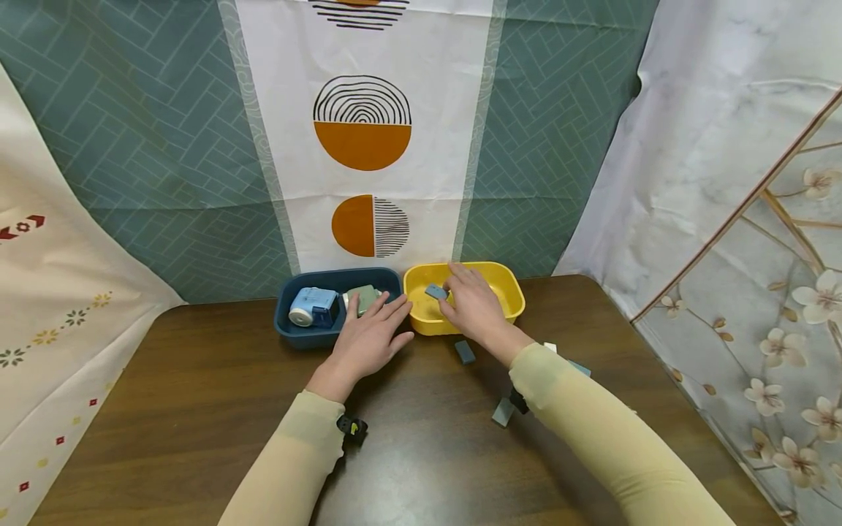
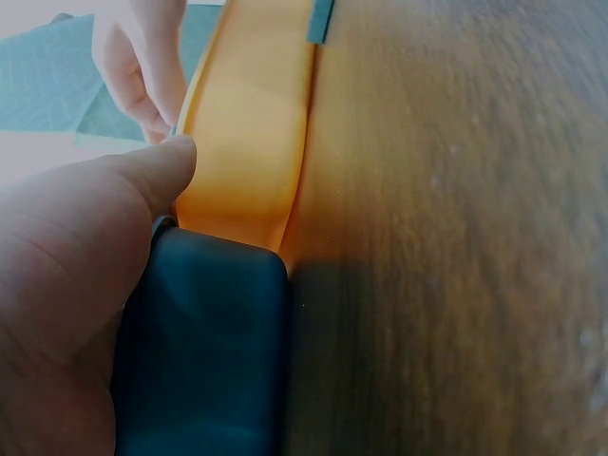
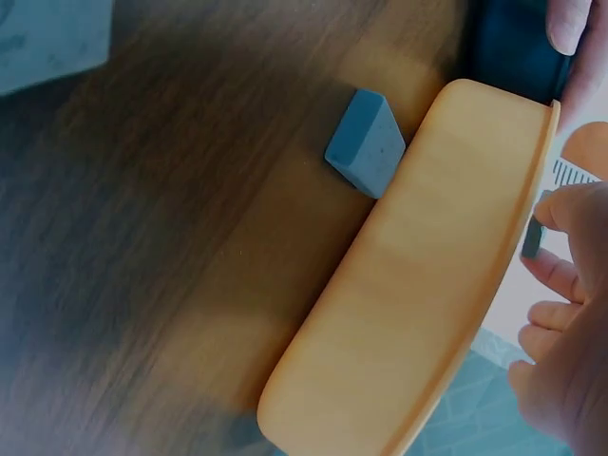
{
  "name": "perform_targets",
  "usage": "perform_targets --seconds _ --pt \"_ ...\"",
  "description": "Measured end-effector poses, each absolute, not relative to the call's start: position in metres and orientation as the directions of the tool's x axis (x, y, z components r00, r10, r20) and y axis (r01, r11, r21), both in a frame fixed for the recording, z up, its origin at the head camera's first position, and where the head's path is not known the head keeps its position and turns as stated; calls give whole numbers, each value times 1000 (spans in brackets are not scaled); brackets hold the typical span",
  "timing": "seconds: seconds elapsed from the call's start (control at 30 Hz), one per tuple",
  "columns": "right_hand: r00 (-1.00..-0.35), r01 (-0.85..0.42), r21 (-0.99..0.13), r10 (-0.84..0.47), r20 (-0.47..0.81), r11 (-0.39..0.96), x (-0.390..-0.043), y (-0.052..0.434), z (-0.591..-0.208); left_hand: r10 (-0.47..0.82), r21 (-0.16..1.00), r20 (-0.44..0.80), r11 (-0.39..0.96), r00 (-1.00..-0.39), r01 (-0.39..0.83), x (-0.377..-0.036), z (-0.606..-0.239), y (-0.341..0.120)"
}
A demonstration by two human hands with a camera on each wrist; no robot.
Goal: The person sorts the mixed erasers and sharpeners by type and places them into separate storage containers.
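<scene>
Sleeves; blue blk in R hand

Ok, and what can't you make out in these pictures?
Head view: the left grip partly hides the green item in the blue tray.
Head view: the right sleeve partly covers the white piece and blue piece.
Right wrist view: the right grip partly hides the block it pinches.
Right wrist view: the top-left piece is cut off by the edge.

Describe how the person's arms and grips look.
The left sleeve and right sleeve are long, pale yellow. Left grip and right grip are ungloved. A black device marked yellow sits at the left wrist; a dark one partly shows at the right.
</scene>
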State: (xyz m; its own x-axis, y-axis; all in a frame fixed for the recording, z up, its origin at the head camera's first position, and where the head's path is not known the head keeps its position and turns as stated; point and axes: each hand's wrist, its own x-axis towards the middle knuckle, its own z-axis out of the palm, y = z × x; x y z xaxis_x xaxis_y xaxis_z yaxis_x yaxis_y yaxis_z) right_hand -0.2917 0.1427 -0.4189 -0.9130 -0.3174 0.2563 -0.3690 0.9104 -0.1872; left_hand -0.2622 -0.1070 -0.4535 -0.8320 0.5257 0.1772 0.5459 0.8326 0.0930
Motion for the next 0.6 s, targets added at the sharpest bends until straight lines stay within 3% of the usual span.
perform_targets --seconds 0.6 --pt "-918 -363 -220 -307 250 906 -303 139 -434 517 91 174 839 -838 536 -263 -454 -107"
